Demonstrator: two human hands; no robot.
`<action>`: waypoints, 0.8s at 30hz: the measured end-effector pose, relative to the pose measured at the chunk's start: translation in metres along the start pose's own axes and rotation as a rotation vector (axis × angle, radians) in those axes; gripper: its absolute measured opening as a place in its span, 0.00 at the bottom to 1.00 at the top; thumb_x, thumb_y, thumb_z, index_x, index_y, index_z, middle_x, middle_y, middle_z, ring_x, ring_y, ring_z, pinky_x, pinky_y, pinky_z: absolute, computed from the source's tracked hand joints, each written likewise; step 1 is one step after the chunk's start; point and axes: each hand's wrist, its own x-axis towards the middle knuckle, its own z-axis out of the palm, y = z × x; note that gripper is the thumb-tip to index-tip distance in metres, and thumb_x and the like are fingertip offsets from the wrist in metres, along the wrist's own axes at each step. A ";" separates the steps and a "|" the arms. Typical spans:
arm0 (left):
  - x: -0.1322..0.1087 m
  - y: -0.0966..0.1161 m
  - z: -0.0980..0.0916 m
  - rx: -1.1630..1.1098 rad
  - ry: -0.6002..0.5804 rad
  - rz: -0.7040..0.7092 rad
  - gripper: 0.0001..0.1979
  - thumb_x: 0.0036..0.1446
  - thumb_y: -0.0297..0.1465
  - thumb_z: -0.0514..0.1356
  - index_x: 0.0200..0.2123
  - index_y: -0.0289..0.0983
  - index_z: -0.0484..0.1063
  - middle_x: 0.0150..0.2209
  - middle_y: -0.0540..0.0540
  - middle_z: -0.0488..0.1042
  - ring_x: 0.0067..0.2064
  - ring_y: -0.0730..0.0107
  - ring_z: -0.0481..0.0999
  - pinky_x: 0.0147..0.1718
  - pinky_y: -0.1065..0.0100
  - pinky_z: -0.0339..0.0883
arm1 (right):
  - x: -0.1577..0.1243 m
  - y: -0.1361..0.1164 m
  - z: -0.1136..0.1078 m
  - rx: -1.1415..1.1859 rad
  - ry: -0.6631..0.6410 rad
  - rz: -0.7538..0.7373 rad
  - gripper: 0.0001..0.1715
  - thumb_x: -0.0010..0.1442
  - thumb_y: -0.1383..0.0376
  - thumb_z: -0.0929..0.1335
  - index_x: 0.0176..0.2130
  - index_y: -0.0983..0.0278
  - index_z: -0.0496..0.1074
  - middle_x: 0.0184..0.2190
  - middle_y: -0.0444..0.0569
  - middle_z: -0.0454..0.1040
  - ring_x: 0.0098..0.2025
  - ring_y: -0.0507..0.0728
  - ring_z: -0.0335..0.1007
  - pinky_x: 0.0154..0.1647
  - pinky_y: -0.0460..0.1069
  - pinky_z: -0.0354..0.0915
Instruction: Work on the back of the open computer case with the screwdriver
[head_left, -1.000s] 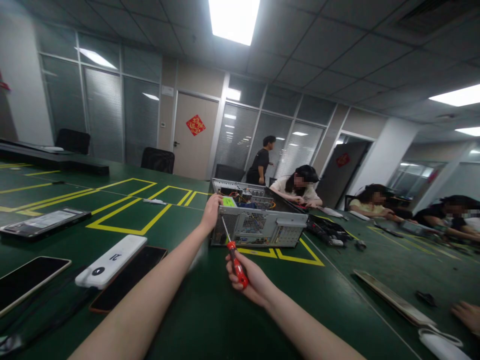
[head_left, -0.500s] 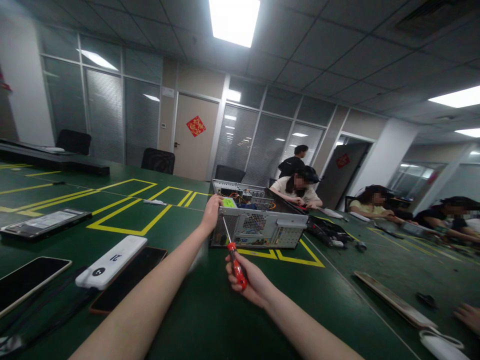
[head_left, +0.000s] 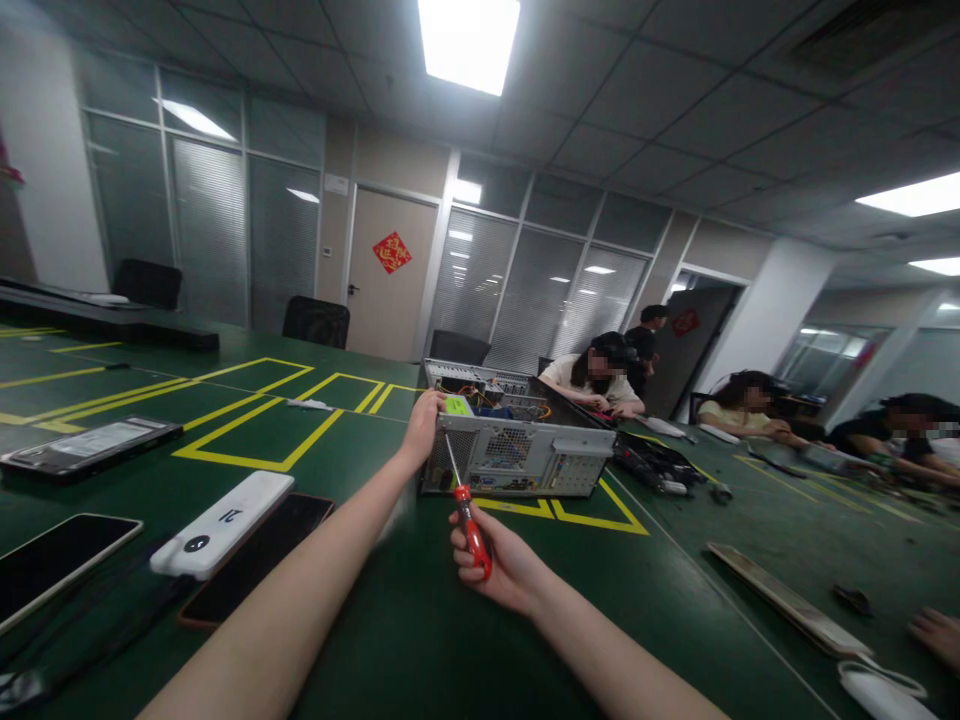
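A desktop computer case (head_left: 536, 460) lies on its side with its top open and its rear panel facing me. At its left corner, my left hand (head_left: 426, 428) is closed over the edge, beside the power supply's yellow-green label (head_left: 457, 405). Fingers of my right hand (head_left: 499, 560) wrap around the red and black handle of a screwdriver (head_left: 472, 535). The shaft slants up and leftward, its tip meeting the upper left of the rear panel near the power supply. Whatever sits under the tip is too small to make out.
Left on the green table (head_left: 375, 640) lie a hard drive (head_left: 94, 445), a white power bank (head_left: 225, 525) and two phones. To the right are a black tool bag (head_left: 660, 465), a long flat strip (head_left: 787, 600) and a white mouse-like item (head_left: 885, 690). Several people work beyond.
My hands and the screwdriver have hardly moved; the right hand's grip on the handle has turned slightly. In the background, a person in black has moved to the right.
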 end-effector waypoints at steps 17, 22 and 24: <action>-0.001 0.006 -0.002 -0.008 -0.007 -0.011 0.18 0.65 0.34 0.40 0.26 0.41 0.62 0.42 0.45 0.75 0.52 0.66 0.71 0.64 0.59 0.56 | -0.029 -0.022 0.013 -0.055 -0.305 -0.076 0.30 0.43 0.79 0.69 0.48 0.70 0.69 0.43 0.53 0.75 0.41 0.54 0.72 0.47 0.51 0.64; 0.000 0.005 -0.001 -0.012 0.001 -0.003 0.18 0.65 0.33 0.40 0.26 0.40 0.63 0.41 0.45 0.75 0.52 0.65 0.71 0.64 0.59 0.56 | -0.027 -0.019 0.006 -0.142 -0.314 -0.061 0.34 0.47 0.73 0.76 0.53 0.69 0.67 0.46 0.56 0.76 0.46 0.55 0.74 0.51 0.51 0.65; -0.001 0.004 -0.001 -0.005 0.002 0.000 0.18 0.65 0.33 0.40 0.26 0.40 0.63 0.42 0.45 0.75 0.52 0.65 0.71 0.64 0.58 0.57 | -0.025 -0.017 0.005 -0.153 -0.291 -0.045 0.34 0.48 0.70 0.77 0.53 0.72 0.68 0.45 0.57 0.76 0.45 0.55 0.75 0.48 0.48 0.66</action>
